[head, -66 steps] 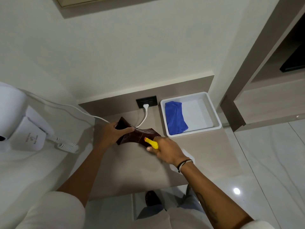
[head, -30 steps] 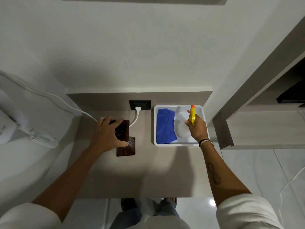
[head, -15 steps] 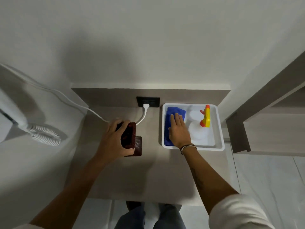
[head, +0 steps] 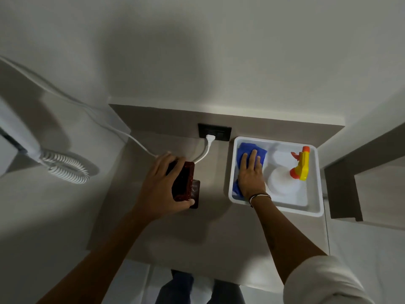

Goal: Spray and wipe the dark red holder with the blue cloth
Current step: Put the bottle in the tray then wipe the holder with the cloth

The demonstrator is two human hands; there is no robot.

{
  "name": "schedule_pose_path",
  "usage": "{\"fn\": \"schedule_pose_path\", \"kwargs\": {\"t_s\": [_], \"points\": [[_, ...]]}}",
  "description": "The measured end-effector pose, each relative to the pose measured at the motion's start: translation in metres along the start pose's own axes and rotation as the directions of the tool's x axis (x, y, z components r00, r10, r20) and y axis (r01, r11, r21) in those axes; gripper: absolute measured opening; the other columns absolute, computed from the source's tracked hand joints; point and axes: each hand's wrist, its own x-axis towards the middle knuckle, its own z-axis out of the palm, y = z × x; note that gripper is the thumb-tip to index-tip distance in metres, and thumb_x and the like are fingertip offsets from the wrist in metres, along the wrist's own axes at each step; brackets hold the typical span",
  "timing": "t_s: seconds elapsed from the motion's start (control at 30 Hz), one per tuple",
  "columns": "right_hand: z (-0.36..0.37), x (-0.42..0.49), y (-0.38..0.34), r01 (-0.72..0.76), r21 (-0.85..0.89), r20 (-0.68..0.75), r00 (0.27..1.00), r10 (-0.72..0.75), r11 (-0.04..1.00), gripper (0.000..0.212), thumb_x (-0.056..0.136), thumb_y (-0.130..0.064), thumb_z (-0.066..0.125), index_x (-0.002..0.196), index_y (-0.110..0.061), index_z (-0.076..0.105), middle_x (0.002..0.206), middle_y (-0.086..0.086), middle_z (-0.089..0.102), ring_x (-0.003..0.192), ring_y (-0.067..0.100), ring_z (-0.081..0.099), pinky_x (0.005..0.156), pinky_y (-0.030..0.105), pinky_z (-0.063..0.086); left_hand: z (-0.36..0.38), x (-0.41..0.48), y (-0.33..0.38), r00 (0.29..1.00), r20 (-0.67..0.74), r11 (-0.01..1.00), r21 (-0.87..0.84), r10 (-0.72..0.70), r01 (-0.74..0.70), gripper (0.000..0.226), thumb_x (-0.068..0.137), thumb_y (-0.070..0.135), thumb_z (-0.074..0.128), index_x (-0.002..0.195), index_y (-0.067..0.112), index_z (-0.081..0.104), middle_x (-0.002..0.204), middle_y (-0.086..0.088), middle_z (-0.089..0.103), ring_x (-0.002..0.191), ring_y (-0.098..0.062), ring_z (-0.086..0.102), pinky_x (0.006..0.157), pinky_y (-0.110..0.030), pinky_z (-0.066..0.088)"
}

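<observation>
The left hand (head: 161, 189) is clamped around the dark red holder (head: 183, 183) on the counter (head: 197, 238), while the right hand (head: 249, 178) lies flat, fingers (head: 253, 157) slightly apart, on the blue cloth (head: 243, 151) in the white tray (head: 315, 183), the spray bottle (head: 301, 166) just right of them.

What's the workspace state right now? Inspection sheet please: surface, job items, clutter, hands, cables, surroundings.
Surface: beige counter, bare in front.
Job's things: dark red holder on the counter; blue cloth and spray bottle with yellow-orange trigger, both in the white tray.
Clutter: nothing seen.
Hands: left hand grips the holder; right hand lies flat on the cloth inside the tray, fingers extended, cloth not lifted.
Cables: white plug in the black wall socket, its cord running left along the wall; white coiled cord at left.
Surroundings: white wall-mounted appliance at left, light wall behind, shelving at right.
</observation>
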Motion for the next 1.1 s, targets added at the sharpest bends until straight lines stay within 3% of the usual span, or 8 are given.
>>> {"fn": "schedule_pose_path", "kwargs": {"t_s": [0.13,0.27,0.37,0.47,0.7,0.87,0.97,1.1], "points": [[-0.004,0.0,0.0,-0.045,0.213,-0.04,0.998,0.055,0.976,0.078,0.109,-0.018,0.055,0.167,0.0,0.007,0.175,0.029,-0.001,0.164,0.047,0.008,0.134,0.049,0.022,-0.007,0.003,-0.002,1.0,-0.01,0.995,-0.101,0.015,-0.016,0.113,0.057,0.064,0.081,0.155,0.019,0.046,0.15,-0.004,0.043,0.15,-0.031,0.034,0.123,-0.052,0.035],[-0.033,-0.025,-0.003,-0.121,0.708,-0.123,0.949,0.29,0.696,0.038,0.113,-0.016,0.04,0.15,-0.011,0.048,0.151,0.016,0.055,0.138,0.035,0.056,0.122,0.044,0.043,-0.014,0.003,-0.01,0.998,-0.017,0.977,-0.204,0.067,-0.069,0.109,0.056,0.055,0.088,0.151,0.021,0.048,0.147,0.0,0.045,0.142,-0.025,0.038,0.117,-0.049,0.042],[-0.049,-0.061,-0.022,-0.119,0.86,-0.151,0.87,0.47,0.496,0.042,0.108,0.0,0.038,0.147,-0.007,0.052,0.143,0.007,0.062,0.129,0.009,0.061,0.122,0.036,0.042,-0.019,0.001,-0.026,0.996,-0.037,0.954,-0.286,0.085,-0.092,0.106,0.056,0.05,0.089,0.151,0.026,0.048,0.144,0.004,0.043,0.139,-0.02,0.038,0.116,-0.041,0.041],[-0.047,-0.102,-0.048,-0.056,0.886,-0.245,0.786,0.568,0.461,0.06,0.099,0.015,0.04,0.157,-0.002,0.046,0.161,0.013,0.05,0.145,0.018,0.05,0.123,0.014,0.03,-0.021,-0.003,-0.045,0.995,-0.009,0.91,-0.404,0.098,-0.093,0.105,0.058,0.041,0.093,0.151,0.028,0.047,0.146,0.002,0.04,0.14,-0.018,0.036,0.117,-0.034,0.039],[-0.018,-0.188,-0.125,0.017,0.972,-0.178,0.712,0.68,0.236,0.063,0.098,0.015,0.045,0.158,-0.004,0.045,0.162,0.011,0.049,0.149,0.027,0.049,0.128,0.049,0.037,-0.018,-0.011,-0.075,0.989,0.003,0.835,-0.535,0.15,-0.126,0.101,0.059,0.037,0.083,0.151,0.036,0.041,0.143,0.015,0.038,0.138,-0.022,0.042,0.112,-0.043,0.046],[-0.018,-0.193,-0.178,0.099,0.947,-0.253,0.815,0.522,0.304,0.072,0.09,0.024,0.045,0.157,-0.002,0.045,0.166,0.01,0.042,0.154,0.025,0.04,0.131,0.05,0.028,-0.01,-0.011,-0.092,0.994,0.064,0.789,-0.614,0.088,-0.03,0.105,0.054,0.025,0.084,0.15,0.037,0.043,0.137,0.03,0.04,0.132,0.002,0.048,0.1,-0.012,0.048],[-0.033,-0.181,-0.214,0.226,0.88,-0.382,0.86,0.338,0.419,0.078,0.087,0.019,0.043,0.162,-0.003,0.037,0.172,0.014,0.033,0.16,0.028,0.032,0.134,0.045,0.024,-0.016,-0.008,-0.09,0.995,0.055,0.768,-0.64,0.079,-0.026,0.095,0.051,0.017,0.084,0.141,0.027,0.053,0.133,0.011,0.056,0.121,-0.002,0.061,0.098,-0.023,0.056],[-0.031,-0.16,-0.252,0.388,0.679,-0.511,0.859,0.023,0.623,0.092,0.084,0.021,0.045,0.168,-0.006,0.02,0.179,0.011,0.01,0.167,0.026,0.012,0.136,0.037,0.018,-0.027,-0.008,-0.084,0.989,0.009,0.772,-0.626,0.15,-0.112,0.084,0.055,0.023,0.091,0.123,0.062,0.06,0.122,0.036,0.068,0.115,0.012,0.066,0.095,-0.008,0.05]]}}
